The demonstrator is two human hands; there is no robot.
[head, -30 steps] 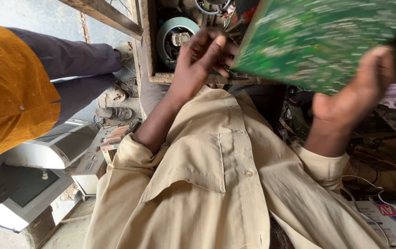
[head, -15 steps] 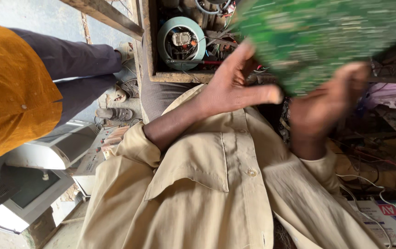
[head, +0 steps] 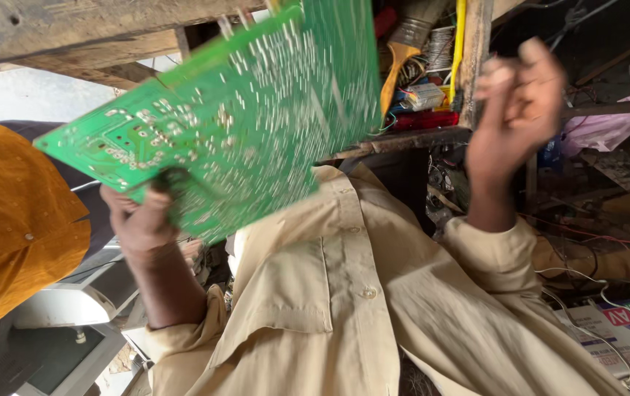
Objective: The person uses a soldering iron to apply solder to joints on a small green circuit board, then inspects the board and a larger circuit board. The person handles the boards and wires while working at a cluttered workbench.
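- At the left of the head view, the left hand (head: 142, 224) grips the lower edge of a green circuit board (head: 234, 117).
- Its grip is closed: the thumb lies over the solder side and the fingers are hidden behind the board.
- From that grip the board rises up and to the right, tilted, with its solder side toward the camera.
- Most of the board lies above and to the right of the left hand; only a small part of the lower edge sits inside the grip.
- Its top right corner runs past the upper frame edge, in front of a wooden shelf (head: 403, 139).
- At the right, the right hand (head: 516, 110) is raised, well apart from the board and touching nothing.
- Its fingers are loosely curled, half closed, and the grip holds nothing that can be seen.
- Between the two hands, behind the board's right edge, the shelf holds a yellow tool (head: 399, 62), wire spools and small parts.
- Below both hands lies the beige shirt (head: 344, 308) with its buttons and chest pocket.
- Further left stands another person in an orange garment (head: 14, 220).
- Beneath that person's side sits a grey monitor (head: 65, 308).
- At the lower right lies a printed carton (head: 623, 330) with thin white wires over it.
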